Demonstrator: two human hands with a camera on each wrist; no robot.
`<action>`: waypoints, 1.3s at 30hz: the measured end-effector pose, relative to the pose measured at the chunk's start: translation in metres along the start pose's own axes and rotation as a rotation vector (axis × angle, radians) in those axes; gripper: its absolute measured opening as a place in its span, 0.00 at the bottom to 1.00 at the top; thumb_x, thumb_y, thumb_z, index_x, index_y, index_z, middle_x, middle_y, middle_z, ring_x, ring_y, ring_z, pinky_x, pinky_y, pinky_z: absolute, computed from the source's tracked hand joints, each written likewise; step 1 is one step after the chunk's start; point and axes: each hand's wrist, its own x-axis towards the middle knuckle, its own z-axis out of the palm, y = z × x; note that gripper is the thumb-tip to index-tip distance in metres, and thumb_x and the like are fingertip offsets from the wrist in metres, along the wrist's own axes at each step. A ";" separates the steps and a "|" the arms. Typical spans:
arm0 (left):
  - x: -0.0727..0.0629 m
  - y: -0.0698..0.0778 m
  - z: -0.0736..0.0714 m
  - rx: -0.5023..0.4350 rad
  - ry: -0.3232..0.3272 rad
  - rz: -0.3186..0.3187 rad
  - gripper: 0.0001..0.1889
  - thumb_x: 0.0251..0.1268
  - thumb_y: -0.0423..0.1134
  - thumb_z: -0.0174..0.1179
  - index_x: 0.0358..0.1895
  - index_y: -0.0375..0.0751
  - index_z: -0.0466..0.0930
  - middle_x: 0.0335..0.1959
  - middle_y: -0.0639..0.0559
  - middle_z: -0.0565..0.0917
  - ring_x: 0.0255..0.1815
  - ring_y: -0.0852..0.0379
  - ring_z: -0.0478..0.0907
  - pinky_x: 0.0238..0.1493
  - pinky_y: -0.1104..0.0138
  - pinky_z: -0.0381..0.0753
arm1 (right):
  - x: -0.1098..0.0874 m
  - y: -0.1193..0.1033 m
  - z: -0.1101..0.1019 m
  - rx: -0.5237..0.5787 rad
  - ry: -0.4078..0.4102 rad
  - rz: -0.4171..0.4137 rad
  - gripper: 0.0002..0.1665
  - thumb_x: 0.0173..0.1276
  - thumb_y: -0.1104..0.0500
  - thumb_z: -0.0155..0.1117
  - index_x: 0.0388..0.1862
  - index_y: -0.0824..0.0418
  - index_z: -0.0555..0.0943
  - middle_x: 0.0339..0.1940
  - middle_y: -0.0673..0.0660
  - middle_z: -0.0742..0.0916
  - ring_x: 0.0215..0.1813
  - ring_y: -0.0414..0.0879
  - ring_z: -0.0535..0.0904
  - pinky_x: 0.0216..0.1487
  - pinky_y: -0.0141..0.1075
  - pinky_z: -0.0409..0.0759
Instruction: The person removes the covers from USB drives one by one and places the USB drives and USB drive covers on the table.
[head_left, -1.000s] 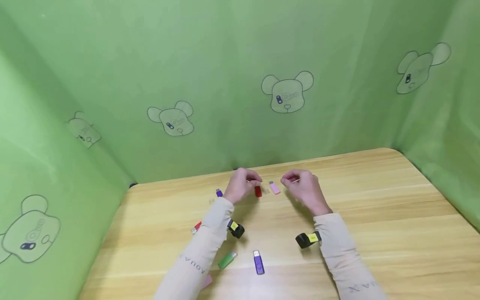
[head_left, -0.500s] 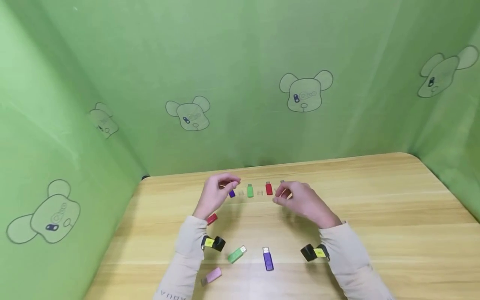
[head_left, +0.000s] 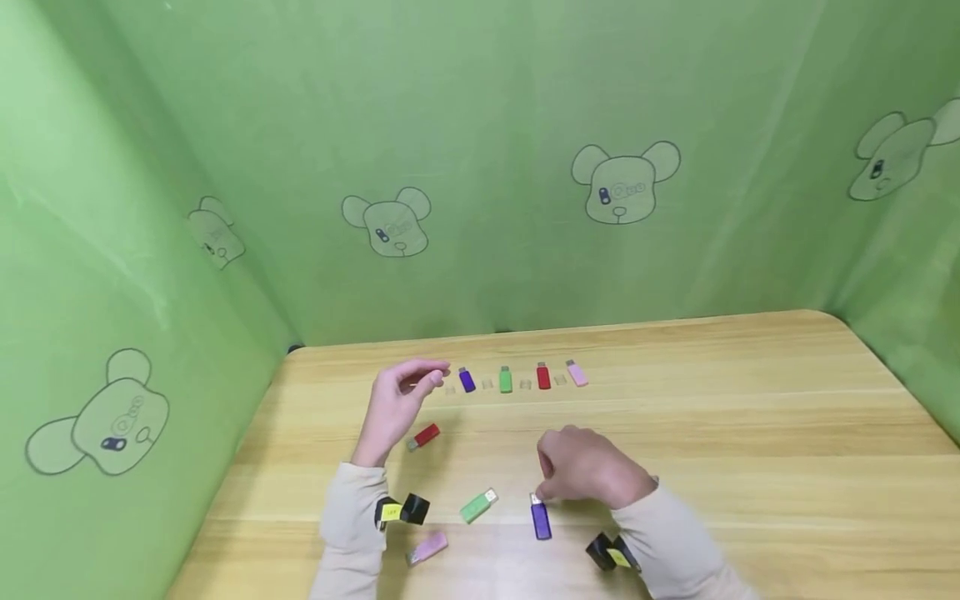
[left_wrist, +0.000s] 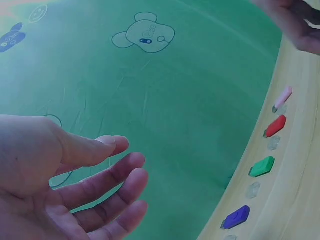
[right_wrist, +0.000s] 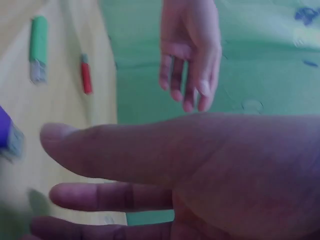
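Note:
My left hand (head_left: 397, 408), holding nothing, hovers with loosely bent fingers beside the left end of a row of small USB sticks. That row has a purple stick (head_left: 467, 380), a green stick (head_left: 506, 380), a red stick (head_left: 543, 376) and a pink stick (head_left: 577, 373). Clear caps (left_wrist: 253, 190) lie between and beside them. Nearer me, my right hand (head_left: 592, 468) has its fingertips right at the metal plug of a larger purple USB stick (head_left: 541, 522). In the right wrist view, thumb and fingers stand apart, with this stick's plug (right_wrist: 15, 142) just beyond the thumb tip.
Also on the wooden table (head_left: 750, 417) lie a red USB stick (head_left: 424, 437), a larger green one (head_left: 478, 506) and a lilac-pink one (head_left: 427, 549). Green fabric walls (head_left: 495, 250) with bear-head drawings enclose the table's back and sides.
Both hands have left the back row. The left has drawn back to the left; the right has come towards me to the larger purple stick. The head view has shifted slightly.

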 end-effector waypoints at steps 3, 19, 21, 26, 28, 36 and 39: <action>-0.001 -0.002 -0.003 -0.006 0.007 -0.006 0.10 0.67 0.38 0.62 0.48 0.45 0.85 0.46 0.49 0.88 0.43 0.54 0.84 0.46 0.70 0.85 | 0.000 -0.008 0.010 -0.086 0.010 0.012 0.21 0.45 0.51 0.81 0.19 0.56 0.74 0.18 0.50 0.78 0.24 0.46 0.73 0.27 0.37 0.72; -0.005 -0.008 -0.015 -0.079 0.007 -0.073 0.10 0.66 0.36 0.62 0.48 0.41 0.85 0.46 0.45 0.88 0.44 0.54 0.85 0.51 0.71 0.84 | 0.003 -0.024 0.041 -0.189 0.199 -0.095 0.16 0.42 0.71 0.70 0.18 0.59 0.71 0.17 0.53 0.75 0.22 0.46 0.70 0.22 0.39 0.74; -0.005 -0.009 -0.015 -0.080 0.005 -0.077 0.10 0.66 0.37 0.62 0.48 0.42 0.85 0.46 0.46 0.88 0.44 0.52 0.85 0.50 0.71 0.84 | 0.002 -0.023 0.040 -0.172 0.181 -0.094 0.16 0.42 0.71 0.70 0.18 0.59 0.71 0.17 0.53 0.74 0.23 0.46 0.69 0.23 0.39 0.73; -0.005 -0.011 -0.015 -0.095 0.003 -0.054 0.11 0.68 0.38 0.61 0.49 0.40 0.84 0.46 0.43 0.88 0.44 0.49 0.85 0.48 0.68 0.85 | 0.003 -0.019 0.031 -0.093 0.091 -0.086 0.15 0.43 0.68 0.70 0.22 0.57 0.71 0.19 0.51 0.74 0.24 0.45 0.69 0.25 0.37 0.70; -0.005 -0.010 -0.014 -0.105 -0.006 -0.046 0.11 0.69 0.39 0.60 0.49 0.38 0.84 0.46 0.42 0.87 0.43 0.50 0.85 0.47 0.67 0.86 | 0.004 -0.016 0.027 -0.043 0.061 -0.099 0.14 0.46 0.66 0.70 0.23 0.57 0.72 0.19 0.50 0.75 0.24 0.45 0.70 0.25 0.36 0.70; -0.005 -0.006 -0.003 -0.136 -0.060 -0.058 0.13 0.70 0.38 0.59 0.49 0.34 0.83 0.45 0.37 0.87 0.41 0.54 0.85 0.47 0.63 0.87 | 0.009 -0.004 0.001 0.125 0.107 -0.191 0.14 0.52 0.66 0.71 0.28 0.56 0.72 0.25 0.50 0.77 0.28 0.43 0.72 0.25 0.29 0.73; -0.006 -0.003 0.003 -0.140 -0.090 -0.064 0.13 0.70 0.38 0.59 0.49 0.33 0.83 0.45 0.37 0.87 0.43 0.47 0.85 0.48 0.63 0.87 | 0.010 0.000 -0.007 0.144 0.179 -0.228 0.13 0.54 0.66 0.72 0.29 0.57 0.74 0.27 0.49 0.79 0.29 0.42 0.73 0.26 0.26 0.76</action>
